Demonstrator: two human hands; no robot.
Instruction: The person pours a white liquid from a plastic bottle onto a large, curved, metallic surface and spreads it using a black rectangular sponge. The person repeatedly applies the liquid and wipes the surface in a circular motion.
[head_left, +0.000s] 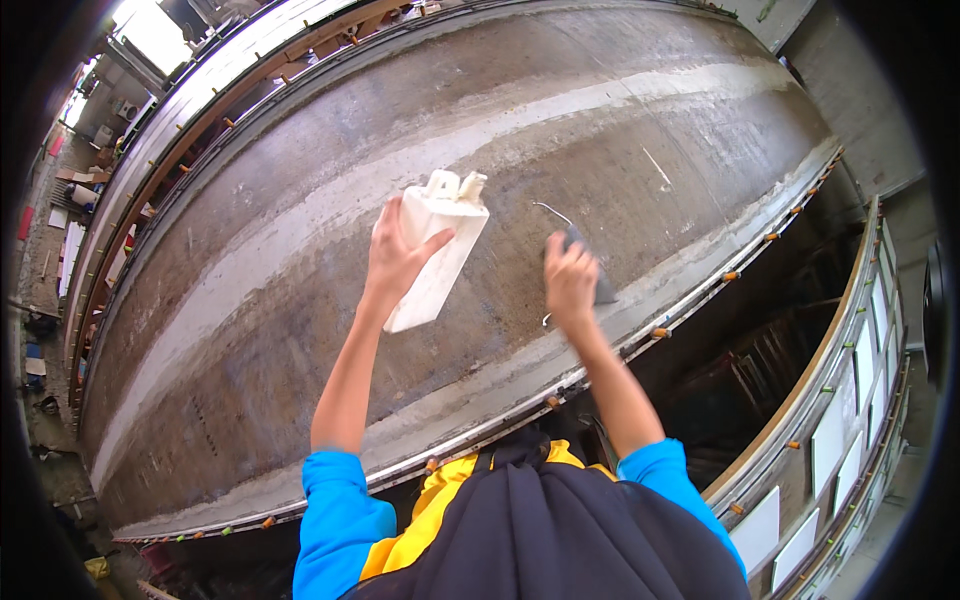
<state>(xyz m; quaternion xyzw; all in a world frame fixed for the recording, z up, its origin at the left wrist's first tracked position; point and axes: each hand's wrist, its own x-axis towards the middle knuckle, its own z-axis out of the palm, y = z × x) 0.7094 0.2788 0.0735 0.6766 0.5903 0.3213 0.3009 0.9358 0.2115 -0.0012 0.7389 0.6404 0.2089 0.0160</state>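
— Grey-brown, that curved slab. How do its edges run?

— The far one climbs from the left toward the top, with a pale band bending along inside it. The near one starts at the lower left, passes in front of the person and rises to the right.

— Where is there room to move?

— A broad open stretch lies left of the left hand, and more beyond both hands. Between them, a narrower strip of slab is open.

— What has the left hand got?

— Its fingers grasp a white block near the upper end, the thumb across one face. The block is over the middle of the slab; I can't tell whether it touches.

— Which way does it point?

— Its knobbed end points away from the person, a little right. The long axis slants down from there to the lower left.

— And further right?

— A thin white strand, then the right hand, blurred, its fingers closed on a dark tool. That slants from upper left to lower right, near the near edge, where orange pegs stand beside a dark opening.

— Last?

— White tiles, far right.
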